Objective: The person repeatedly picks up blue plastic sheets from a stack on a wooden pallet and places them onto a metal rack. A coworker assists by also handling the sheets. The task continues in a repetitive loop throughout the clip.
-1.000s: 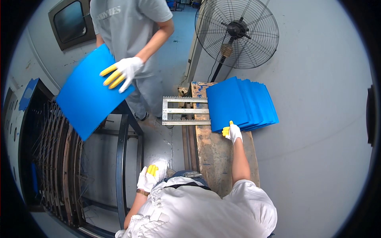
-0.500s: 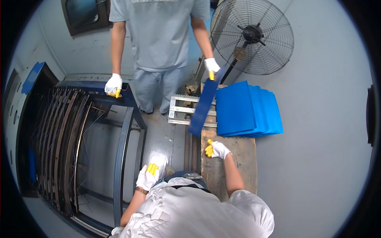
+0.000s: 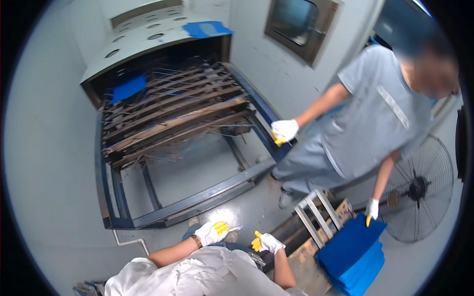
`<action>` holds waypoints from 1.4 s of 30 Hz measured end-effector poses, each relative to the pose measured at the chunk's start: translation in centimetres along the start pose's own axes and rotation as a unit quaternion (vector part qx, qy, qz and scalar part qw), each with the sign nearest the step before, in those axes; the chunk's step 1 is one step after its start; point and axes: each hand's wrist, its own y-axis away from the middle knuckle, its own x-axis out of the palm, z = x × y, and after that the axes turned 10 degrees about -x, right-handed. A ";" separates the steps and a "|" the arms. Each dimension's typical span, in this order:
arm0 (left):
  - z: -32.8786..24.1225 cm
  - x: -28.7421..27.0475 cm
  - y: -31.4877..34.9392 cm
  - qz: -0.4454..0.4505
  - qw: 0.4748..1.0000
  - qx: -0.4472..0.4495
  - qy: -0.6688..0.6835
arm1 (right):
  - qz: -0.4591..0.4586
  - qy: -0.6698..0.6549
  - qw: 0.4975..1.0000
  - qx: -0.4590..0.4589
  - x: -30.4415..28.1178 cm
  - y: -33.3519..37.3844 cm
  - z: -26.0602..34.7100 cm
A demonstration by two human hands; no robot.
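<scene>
My left hand (image 3: pixel 212 233), in a white glove with yellow fingertips, hangs in front of my body near the front rail of a dark metal frame (image 3: pixel 202 192). It holds nothing and its fingers stretch out loosely. My right hand (image 3: pixel 268 243), gloved alike, hovers beside the wooden bench (image 3: pixel 308 269), thumb and fingers apart and nothing in them. On the bench lies a stack of bright blue sheets (image 3: pixel 368 269) with a darker blue panel (image 3: pixel 345 249) over it. A co-worker's gloved hand (image 3: pixel 372 209) touches that panel's far edge.
The co-worker's other hand (image 3: pixel 285 131) is at the frame's far corner. Dark slats (image 3: pixel 182 116) with thin wires span the frame, before a pale perforated hood (image 3: pixel 153 39). A slotted metal rack (image 3: pixel 318 217) sticks out from the bench. A large fan (image 3: pixel 417 188) stands at right.
The view has swung left, toward the frame. The co-worker's dark blue panel, earlier held slanting over the bench, is now over the stack. My right hand has drawn in closer to my left.
</scene>
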 end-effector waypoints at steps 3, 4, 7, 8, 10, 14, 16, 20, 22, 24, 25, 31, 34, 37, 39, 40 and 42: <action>-1.9 1.4 2.4 -0.004 0.999 0.037 0.025 | 0.000 0.029 1.000 -0.012 2.7 -1.4 4.7; -2.5 1.8 2.9 -0.009 0.999 0.047 0.025 | 0.020 0.017 1.000 -0.015 3.2 -2.3 5.8; -5.5 1.8 3.7 0.008 0.999 0.042 0.002 | 0.040 0.042 0.995 -0.083 5.4 -4.3 9.1; -6.4 1.5 3.7 0.014 0.999 0.043 0.007 | 0.031 0.032 0.996 -0.081 6.1 -5.4 9.7; -8.4 0.5 3.5 0.023 0.999 0.039 0.015 | 0.029 0.064 0.994 -0.089 7.9 -6.1 11.9; -13.0 -3.7 3.7 0.118 0.899 0.165 -0.388 | 0.046 0.048 0.993 -0.098 9.8 -8.4 14.2; -15.2 -4.5 3.6 0.054 0.711 0.286 -0.640 | 0.021 -0.002 0.992 -0.128 10.2 -8.8 14.5; -17.6 -0.7 9.2 -0.127 0.152 0.394 -0.897 | 0.022 0.000 0.994 -0.110 11.9 -11.0 15.4; -19.0 -1.5 10.0 -0.075 0.509 0.407 -0.754 | 0.024 0.011 0.996 -0.086 13.4 -12.3 15.9; -20.9 -1.3 12.0 -0.149 0.157 0.433 -0.875 | 0.005 0.032 0.997 -0.067 15.9 -13.3 16.7; -21.3 -1.4 13.3 -0.154 0.180 0.430 -0.871 | 0.014 0.040 0.997 -0.065 17.3 -14.0 17.0; -27.0 -6.6 16.3 -0.092 0.562 0.440 -0.694 | 0.091 0.082 0.992 -0.023 25.4 -19.2 21.5; -29.4 -6.9 18.9 -0.092 0.750 0.394 -0.523 | 0.145 0.054 0.987 -0.041 28.6 -22.6 24.4; -31.3 -5.4 21.9 -0.101 0.874 0.325 -0.346 | 0.189 0.021 0.978 -0.088 34.0 -24.2 30.9; -32.2 -4.4 23.5 -0.167 0.792 0.330 -0.486 | 0.227 0.112 0.944 -0.212 37.8 -25.1 36.3; -32.4 -3.9 24.4 -0.222 0.631 0.347 -0.657 | 0.273 -0.066 0.944 -0.175 39.8 -25.9 38.7; -32.8 -2.6 26.1 -0.267 0.297 0.323 -0.858 | 0.259 -0.110 0.931 -0.232 43.8 -28.4 43.3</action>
